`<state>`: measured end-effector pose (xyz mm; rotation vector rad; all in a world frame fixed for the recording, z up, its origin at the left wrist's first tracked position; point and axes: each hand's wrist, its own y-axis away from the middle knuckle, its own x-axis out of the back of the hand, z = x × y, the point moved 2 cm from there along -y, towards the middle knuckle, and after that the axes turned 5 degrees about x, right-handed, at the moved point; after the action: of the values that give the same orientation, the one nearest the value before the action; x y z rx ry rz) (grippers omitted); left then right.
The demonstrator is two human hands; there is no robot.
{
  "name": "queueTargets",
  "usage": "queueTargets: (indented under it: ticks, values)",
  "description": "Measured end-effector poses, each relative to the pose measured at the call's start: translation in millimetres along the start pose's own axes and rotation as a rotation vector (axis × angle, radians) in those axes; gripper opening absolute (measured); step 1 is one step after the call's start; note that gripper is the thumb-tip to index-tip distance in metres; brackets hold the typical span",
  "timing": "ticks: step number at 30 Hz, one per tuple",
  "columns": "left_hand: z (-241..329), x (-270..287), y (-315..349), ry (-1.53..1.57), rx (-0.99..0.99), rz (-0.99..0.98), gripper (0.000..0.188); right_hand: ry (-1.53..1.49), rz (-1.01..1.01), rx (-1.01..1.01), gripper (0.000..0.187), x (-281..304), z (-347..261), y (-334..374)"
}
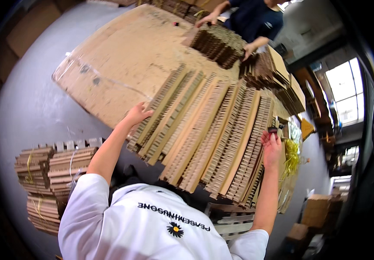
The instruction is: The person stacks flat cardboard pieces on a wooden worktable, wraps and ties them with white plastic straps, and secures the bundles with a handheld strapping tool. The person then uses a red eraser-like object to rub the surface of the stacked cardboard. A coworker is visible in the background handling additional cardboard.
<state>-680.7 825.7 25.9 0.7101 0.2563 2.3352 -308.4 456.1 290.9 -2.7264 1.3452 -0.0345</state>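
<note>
Open: tabletop (113, 47), far left | Blocked: slotted strips (207, 130), nearside; brown stack (218, 43), beyond

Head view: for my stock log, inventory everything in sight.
co-worker: one, dark shirt, far side
slotted strips: many, tan, centre
work surface: one, tan, beneath strips
ridged stack: one, brown, before co-worker
flat piles: several, brown, upper right
tied bundles: several, brown, lower left
strapping: one tangle, yellow, right
cartons: several, brown, lower right
windows: several, white, right
small object: one, dark red, strips' right edge
shirt: one, white, bottom
left hand: one, bare, on leftmost strips
right hand: one, bare, holding small object
</note>
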Motion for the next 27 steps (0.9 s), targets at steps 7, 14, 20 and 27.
queueTargets:
  ticks: [7, 14, 20, 27]
  values:
    - [-15.5, 3.6, 41.2, 0.080, -0.068, -0.139, 0.075, 0.281, 0.104, 0.027, 0.019, -35.7, -40.2, 0.4]
    - [-12.5, 8.3, 46.2, -0.077, -0.099, -0.007, 0.059, 0.398, -0.358, -0.052, 0.019, -260.3, -2.8, 25.1]
    - [-25.1, 26.0, 33.3, -0.050, -0.046, 0.063, 0.050, 0.146, -0.658, -0.344, 0.012, -368.8, 144.6, 26.3]
    - [-24.2, 41.1, 40.0, -0.268, 0.120, 0.272, 0.047, 0.554, -0.737, -0.100, 0.019, -365.9, 207.3, 39.1]
